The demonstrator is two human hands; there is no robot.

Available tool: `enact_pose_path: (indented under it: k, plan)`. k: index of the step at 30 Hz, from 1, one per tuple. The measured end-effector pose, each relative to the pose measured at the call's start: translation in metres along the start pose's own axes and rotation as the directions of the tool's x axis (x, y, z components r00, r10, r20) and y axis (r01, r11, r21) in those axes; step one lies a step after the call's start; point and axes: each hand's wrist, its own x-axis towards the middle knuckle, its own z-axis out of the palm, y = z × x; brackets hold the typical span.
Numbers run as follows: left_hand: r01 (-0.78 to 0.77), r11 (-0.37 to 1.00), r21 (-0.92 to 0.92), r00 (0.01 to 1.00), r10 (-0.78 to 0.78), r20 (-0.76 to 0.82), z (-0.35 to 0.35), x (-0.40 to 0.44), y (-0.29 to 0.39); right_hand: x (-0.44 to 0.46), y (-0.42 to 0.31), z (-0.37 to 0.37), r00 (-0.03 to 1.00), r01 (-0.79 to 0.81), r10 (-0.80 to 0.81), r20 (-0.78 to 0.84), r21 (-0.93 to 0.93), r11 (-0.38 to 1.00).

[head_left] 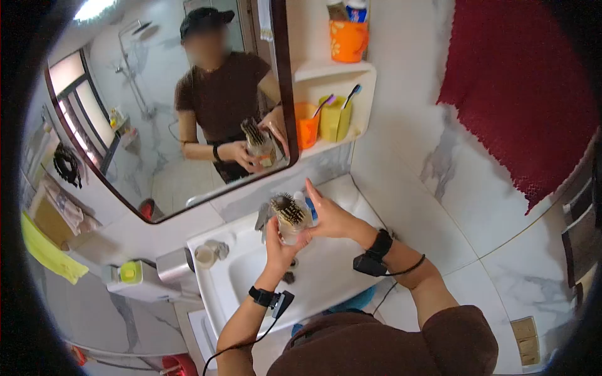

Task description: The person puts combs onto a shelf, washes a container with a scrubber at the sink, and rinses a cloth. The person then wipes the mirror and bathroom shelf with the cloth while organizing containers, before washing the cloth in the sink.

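Note:
Above the white sink (216, 285), a clear jar (292, 233) is held between my two hands, with a bristly dark-and-pale brush head (288, 210) standing out of its top. My left hand (279, 247) is wrapped round the jar's left and lower side. On the right side, my right hand (327, 216) presses against the jar with its thumb near the base and its index finger stretched upward. The lower part of the brush is hidden by the jar and my fingers. The faucet (262, 218) shows partly behind my left hand.
A mirror (169, 144) hangs over the sink. Right of it, a shelf (370, 94) holds orange cups (307, 128) and a yellow cup (335, 120) with toothbrushes. A small cup (205, 255) stands on the sink's left corner. A red cloth (520, 94) hangs at the right.

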Motion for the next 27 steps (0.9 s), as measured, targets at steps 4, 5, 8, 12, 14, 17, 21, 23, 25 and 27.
enact_pose_path:
  k: [4,5,8,12,14,17,21,23,25,27]
  plan:
    - [-0.032,0.993,-0.112,0.999,0.032,0.001,0.009,0.020,0.027,-0.009,0.009,-0.011,0.999,0.053,-0.054,0.001,0.136,0.989]
    - [-0.034,0.988,-0.153,0.999,0.034,-0.007,0.014,0.025,0.032,-0.012,0.012,-0.014,0.998,0.049,-0.055,0.031,0.182,0.982]
    - [-0.036,0.999,-0.013,0.999,0.037,0.028,0.013,0.044,0.059,-0.023,0.007,-0.021,0.999,0.044,-0.039,-0.028,0.198,0.979]
    - [-0.136,0.988,0.080,0.988,0.129,0.079,0.025,0.063,0.079,-0.020,-0.002,-0.039,0.988,-0.035,0.071,-0.140,0.247,0.968]
    - [-0.209,0.961,0.181,0.977,0.198,0.073,0.029,0.074,0.097,-0.016,-0.007,-0.050,0.970,0.072,-0.017,-0.245,0.221,0.973]
    - [-0.302,0.943,0.137,0.952,0.291,0.096,0.036,0.090,0.116,-0.006,-0.018,-0.075,0.939,0.125,-0.065,-0.338,0.160,0.979]
    - [-0.475,0.867,0.151,0.880,0.469,0.072,0.042,0.106,0.151,0.018,-0.037,-0.108,0.894,0.180,-0.111,-0.434,0.119,0.976]
    - [-0.473,0.875,0.101,0.879,0.476,-0.015,0.046,0.115,0.157,0.036,-0.045,-0.127,0.864,0.201,-0.136,-0.485,0.083,0.976]
    - [-0.391,0.920,0.014,0.920,0.391,-0.024,0.044,0.114,0.165,0.057,-0.052,-0.146,0.833,0.213,-0.163,-0.530,0.035,0.977]
    - [-0.329,0.942,0.072,0.944,0.330,-0.004,0.036,0.109,0.167,0.076,-0.056,-0.164,0.799,0.211,-0.184,-0.573,-0.020,0.977]
